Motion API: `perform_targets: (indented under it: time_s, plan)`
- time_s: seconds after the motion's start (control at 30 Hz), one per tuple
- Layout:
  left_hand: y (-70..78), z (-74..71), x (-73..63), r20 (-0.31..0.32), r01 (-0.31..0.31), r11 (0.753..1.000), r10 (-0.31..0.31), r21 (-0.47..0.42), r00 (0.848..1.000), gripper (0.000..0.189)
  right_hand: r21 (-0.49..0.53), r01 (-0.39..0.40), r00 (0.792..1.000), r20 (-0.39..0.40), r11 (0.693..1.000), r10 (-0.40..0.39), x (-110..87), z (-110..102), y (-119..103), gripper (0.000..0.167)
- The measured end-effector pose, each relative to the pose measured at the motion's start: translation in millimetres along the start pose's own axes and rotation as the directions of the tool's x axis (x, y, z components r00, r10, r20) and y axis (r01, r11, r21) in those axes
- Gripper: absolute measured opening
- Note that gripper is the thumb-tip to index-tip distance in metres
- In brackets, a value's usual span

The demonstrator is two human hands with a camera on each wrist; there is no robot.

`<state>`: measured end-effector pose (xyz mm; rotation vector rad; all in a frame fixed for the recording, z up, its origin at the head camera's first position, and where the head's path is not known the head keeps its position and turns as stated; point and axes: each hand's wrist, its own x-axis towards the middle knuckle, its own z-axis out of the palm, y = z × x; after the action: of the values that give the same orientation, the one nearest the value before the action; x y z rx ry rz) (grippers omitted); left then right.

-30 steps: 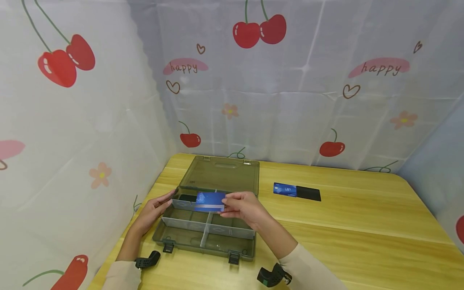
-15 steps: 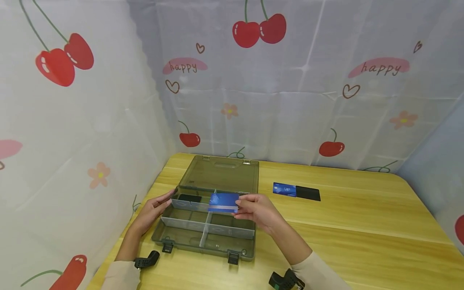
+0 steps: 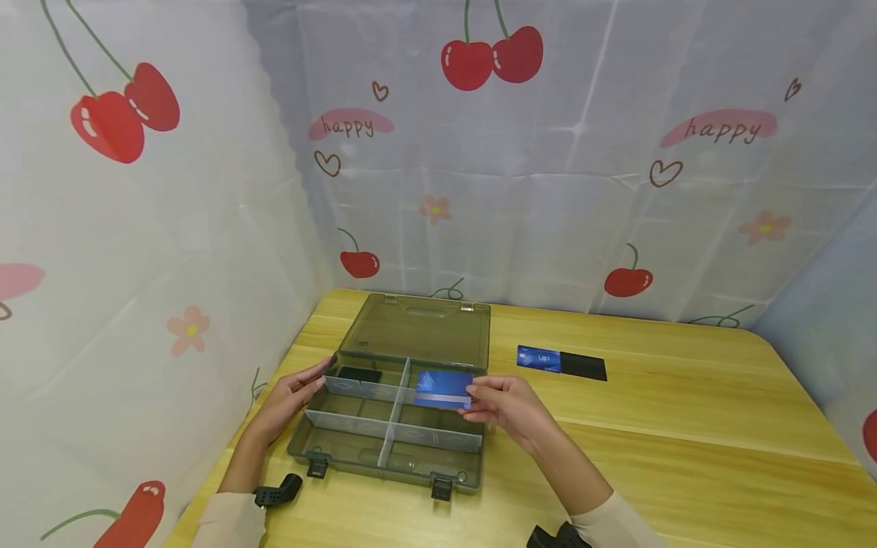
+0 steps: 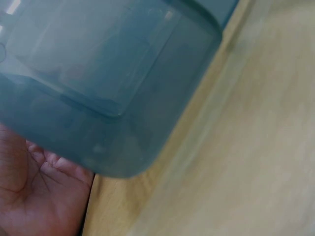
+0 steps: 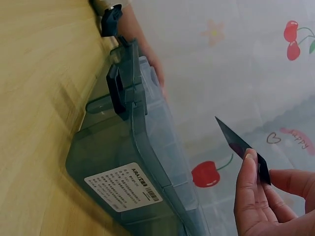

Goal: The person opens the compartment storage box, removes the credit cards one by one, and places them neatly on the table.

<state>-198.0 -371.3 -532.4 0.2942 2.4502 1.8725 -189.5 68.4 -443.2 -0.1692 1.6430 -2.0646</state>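
My right hand [image 3: 510,407] pinches a blue card [image 3: 444,380] with a pale stripe by its right edge, above the right side of an open, smoky plastic compartment box [image 3: 377,470]. In the right wrist view the card [image 5: 241,145] appears edge-on and dark between thumb and fingers, apart from the box. My left hand [image 3: 279,407] touches the box's left side near the back corner, fingers fairly straight. The left wrist view shows its palm [image 4: 44,201] beside the box wall [image 4: 123,152], which hides the fingertips. A flat black piece [image 3: 360,375] lies in the back left compartment.
The box's lid [image 3: 418,327] lies folded back behind it. Further right on the wooden table [image 3: 658,441] are a blue VIP card [image 3: 538,358] and a black card-like piece [image 3: 582,366], end to end. A cherry-print curtain [image 3: 521,205] hangs behind.
My right hand has moved right and slightly toward me with the blue card, from over the back left compartment to the box's right half. My left hand has stayed put.
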Motion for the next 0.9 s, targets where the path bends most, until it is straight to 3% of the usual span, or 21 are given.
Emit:
perform_targets:
  time_s: [0.63,0.9]
  plan:
    - [-1.6,-0.9,0.6,0.013,-0.017,1.0,0.017,-0.004,1.0,0.053,-0.007,0.009,0.999,-0.041,1.0,-0.009,-16.8,-31.4,-2.8,0.029]
    - [-1.7,-1.9,0.4,0.017,-0.015,1.0,0.015,-0.004,1.0,0.052,0.002,-0.005,0.995,-0.102,1.0,0.005,-17.6,-44.3,-3.3,0.028]
